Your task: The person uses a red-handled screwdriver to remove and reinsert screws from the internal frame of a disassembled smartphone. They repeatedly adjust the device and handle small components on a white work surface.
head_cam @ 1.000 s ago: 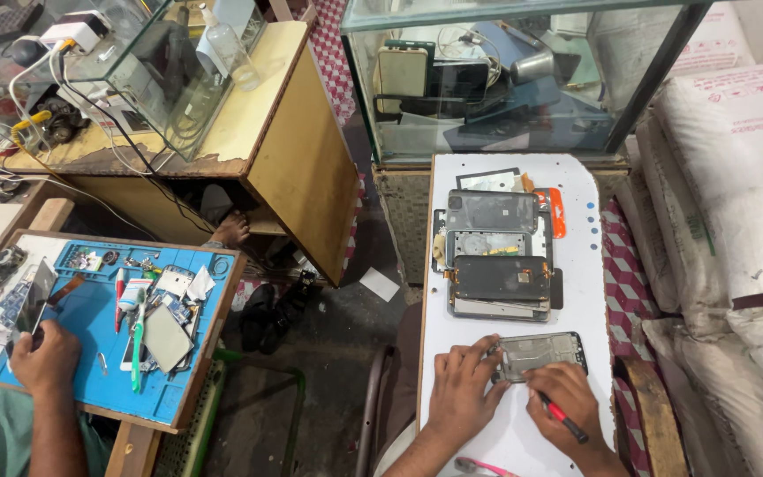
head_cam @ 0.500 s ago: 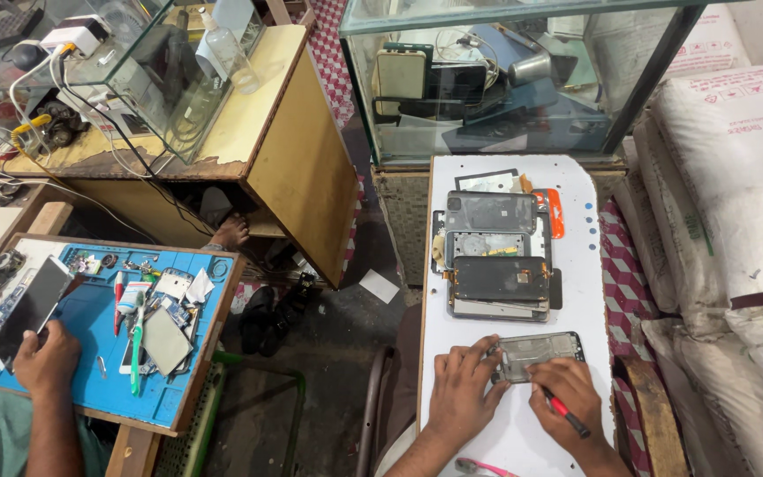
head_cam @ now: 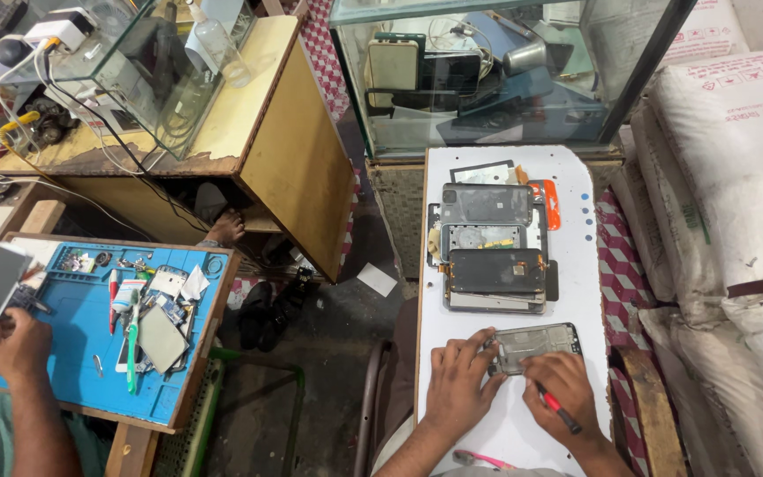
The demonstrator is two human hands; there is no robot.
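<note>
Left hand is pressing spread fingers on the opened phone to steady it; at its four o'clock, right hand is pinching a red-handled tool.

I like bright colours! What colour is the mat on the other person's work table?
The mat is bright blue, with small tools lying on it; the head view shows it.

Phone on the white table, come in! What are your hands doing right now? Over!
Left hand pressing down the opened phone. Right hand gripping a red-handled tool at its lower edge. Stack of phone parts just beyond, not touching.
</note>
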